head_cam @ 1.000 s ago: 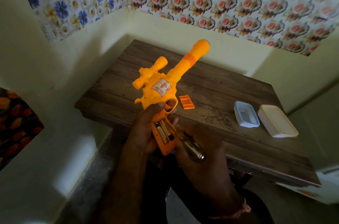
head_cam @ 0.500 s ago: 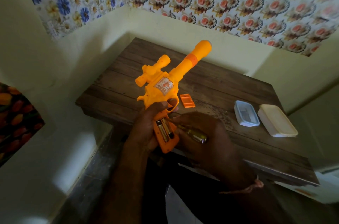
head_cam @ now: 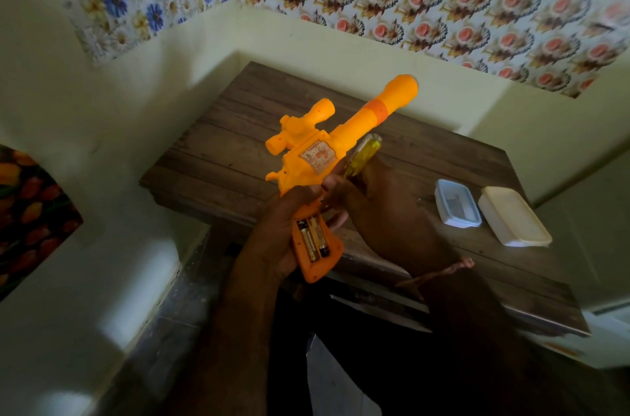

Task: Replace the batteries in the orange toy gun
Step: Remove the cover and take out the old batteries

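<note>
My left hand (head_cam: pixel 272 235) grips the orange toy gun (head_cam: pixel 324 156) by its handle, barrel pointing up and away over the wooden table (head_cam: pixel 443 156). The handle's battery bay is uncovered, and two batteries (head_cam: pixel 314 238) lie side by side inside it. My right hand (head_cam: pixel 378 207) holds a screwdriver with a clear yellow handle (head_cam: pixel 363 156), the handle pointing up beside the gun's body. The screwdriver's tip is hidden behind my fingers. The orange battery cover seen earlier on the table is hidden behind my right hand.
A small clear box with a blue rim (head_cam: pixel 456 202) and a white lidded box (head_cam: pixel 514 221) sit on the table's right side. The table stands in a corner between cream walls with flowered wallpaper above.
My right hand has swung the screwdriver from lying low beside the gun's handle to pointing up next to the gun's body. The gun has stayed in my left hand.
</note>
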### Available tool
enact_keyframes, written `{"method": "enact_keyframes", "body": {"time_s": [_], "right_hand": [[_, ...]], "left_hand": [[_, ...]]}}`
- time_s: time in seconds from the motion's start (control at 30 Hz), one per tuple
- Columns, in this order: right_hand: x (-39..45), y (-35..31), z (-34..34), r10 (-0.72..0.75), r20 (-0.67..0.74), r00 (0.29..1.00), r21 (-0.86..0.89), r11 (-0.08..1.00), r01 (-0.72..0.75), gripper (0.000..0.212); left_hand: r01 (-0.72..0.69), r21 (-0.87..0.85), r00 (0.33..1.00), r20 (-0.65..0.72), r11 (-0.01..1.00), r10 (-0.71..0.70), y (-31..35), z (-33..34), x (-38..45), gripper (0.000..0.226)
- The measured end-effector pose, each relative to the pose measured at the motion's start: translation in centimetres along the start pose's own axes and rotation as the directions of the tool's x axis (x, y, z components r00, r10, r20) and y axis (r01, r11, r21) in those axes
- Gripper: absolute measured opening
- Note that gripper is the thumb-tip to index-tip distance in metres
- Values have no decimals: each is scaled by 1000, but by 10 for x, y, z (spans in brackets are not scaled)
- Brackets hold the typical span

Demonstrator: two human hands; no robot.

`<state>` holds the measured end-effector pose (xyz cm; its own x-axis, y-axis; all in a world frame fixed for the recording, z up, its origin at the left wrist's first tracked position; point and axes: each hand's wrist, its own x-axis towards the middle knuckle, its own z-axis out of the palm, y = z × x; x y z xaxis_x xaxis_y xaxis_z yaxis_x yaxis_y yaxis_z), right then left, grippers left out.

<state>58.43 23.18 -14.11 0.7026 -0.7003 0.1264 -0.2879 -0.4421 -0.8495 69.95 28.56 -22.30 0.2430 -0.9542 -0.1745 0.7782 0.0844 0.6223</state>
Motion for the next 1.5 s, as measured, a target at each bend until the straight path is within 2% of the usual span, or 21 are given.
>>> {"method": "enact_keyframes", "body": {"time_s": [0.17,0.23,0.33,0.43,0.57,0.67,0.77,0.83,0.9,1.0,1.07,1.2,1.33,1.4,1.5], "right_hand": [[14,3,0,46,39,998,-103,994,-41,27],[20,3,-2,54,52,997,-177,983,-44,26],[25,3,-4,85,79,993,-179,981,-70,26],[24,2,-4,104,72,992,-80,992,-98,27],[12,2,-2,18,0,1000,52,999,-17,18],[1,3,1,17,-85,996,206,979,1,25],[-12,0,2,32,-251,967,341,938,58,24],[-21,-1,1,-1,-375,927,297,947,121,30],[-28,-1,2,-48,-440,897,226,961,162,36],[-37,1,6,-75,-453,888,188,966,178,23],[-43,6,12,-132,-404,905,159,964,211,8],[-47,29,27,-185,-320,929,-1,981,195,15],[-48,37,34,-185,-314,931,-113,981,157,26],[-46,39,34,-191,-299,935,-178,974,142,31],[-43,40,34,-253,-238,938,-291,940,180,28]], "left_hand": [[3,21,998,57,1000,-4,-6,-2,1,34],[16,17,999,52,1000,-17,-9,-3,3,32],[26,3,998,49,1000,-26,-10,-2,4,35],[-1,9,998,68,1000,0,-9,-2,5,38],[-36,18,996,84,999,34,-9,-1,6,34],[-36,17,996,82,999,34,-7,-1,7,34],[-63,40,996,63,997,60,-8,-7,12,58],[-75,44,997,31,996,74,-7,-6,11,78],[-67,54,998,3,996,67,-4,-5,11,93],[-53,72,999,15,996,52,-3,-7,11,104],[-19,42,996,89,999,15,-5,-9,11,101],[38,-28,979,200,999,-31,-6,-6,8,78],[72,-23,986,151,997,-68,-6,-3,7,64],[78,-19,988,139,997,-74,-8,-3,8,68],[68,8,995,79,998,-68,-9,-3,11,76]]}}
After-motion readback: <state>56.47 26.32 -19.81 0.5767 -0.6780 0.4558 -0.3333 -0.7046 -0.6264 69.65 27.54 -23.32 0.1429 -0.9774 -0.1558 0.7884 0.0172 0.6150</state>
